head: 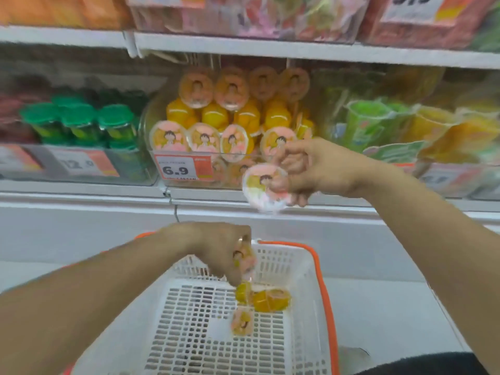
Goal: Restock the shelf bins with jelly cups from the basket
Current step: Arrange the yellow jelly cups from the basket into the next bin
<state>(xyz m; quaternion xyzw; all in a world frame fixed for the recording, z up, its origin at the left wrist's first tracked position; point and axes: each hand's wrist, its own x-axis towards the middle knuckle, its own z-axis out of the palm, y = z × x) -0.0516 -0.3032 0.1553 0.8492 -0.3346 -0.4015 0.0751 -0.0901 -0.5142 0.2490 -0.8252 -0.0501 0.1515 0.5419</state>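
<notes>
mostly restocked already, since the left hand (216, 250) pinches a jelly cup (244, 259) above the basket (322, 288), where three cups (259, 301) remain, while the right hand (319, 169) grips another cup (266, 186) at the well-filled bin's (189, 155) front edge.

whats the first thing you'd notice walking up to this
The clear shelf bin at centre, packed with yellow jelly cups under pink lids, above a 6.9 price tag. In front of it the right hand holds one jelly cup up near the bin. Below, the left hand grips another over the white, orange-rimmed basket, where a few cups remain.
</notes>
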